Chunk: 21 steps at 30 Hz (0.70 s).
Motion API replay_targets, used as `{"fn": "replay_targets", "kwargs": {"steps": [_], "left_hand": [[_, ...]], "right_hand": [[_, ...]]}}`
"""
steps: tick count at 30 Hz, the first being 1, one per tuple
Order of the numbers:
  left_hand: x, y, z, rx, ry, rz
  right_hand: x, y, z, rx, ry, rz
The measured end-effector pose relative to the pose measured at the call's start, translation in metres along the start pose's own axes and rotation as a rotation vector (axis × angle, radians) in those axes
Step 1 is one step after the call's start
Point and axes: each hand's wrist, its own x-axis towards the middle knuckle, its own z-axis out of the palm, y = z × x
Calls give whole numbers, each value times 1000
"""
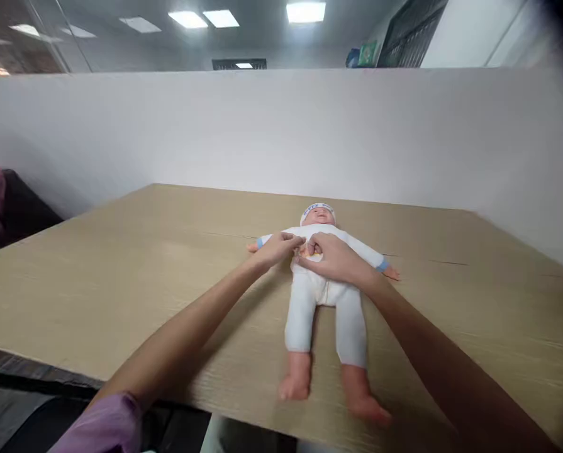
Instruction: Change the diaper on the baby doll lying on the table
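While in white clothes (350,321), doll (327,290) under left hand (279,248) and right hand (336,257), both narrow, grip unclear

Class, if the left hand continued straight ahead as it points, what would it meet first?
Probably the right hand, close beside it over the doll, though depth is unclear.

Bright white lights (306,12) glow on the ceiling (265,31). Soft shadows and a pale shine lie on the table (134,251). The top right corner is dark and blurry.
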Motion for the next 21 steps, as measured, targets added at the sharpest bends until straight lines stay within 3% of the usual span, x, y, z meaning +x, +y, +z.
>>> {"fn": "replay_targets", "kwargs": {"steps": [2,5,7,10,17,21], "left_hand": [[9,-5,8,-88,-102,39],[17,-16,15,-221,-146,87],[17,-25,16,-278,-77,106],[11,-37,16,-159,70,167],[9,-46,17,-31,93,189],[-7,-34,20,96,354,269]], "right_hand": [[2,5,4,-4,37,-21],[3,10,10,-33,104,-17],[4,10,13,-55,139,12],[3,9,14,-32,153,54],[5,20,14,132,281,94],[-15,10,8,195,405,-11]]}}
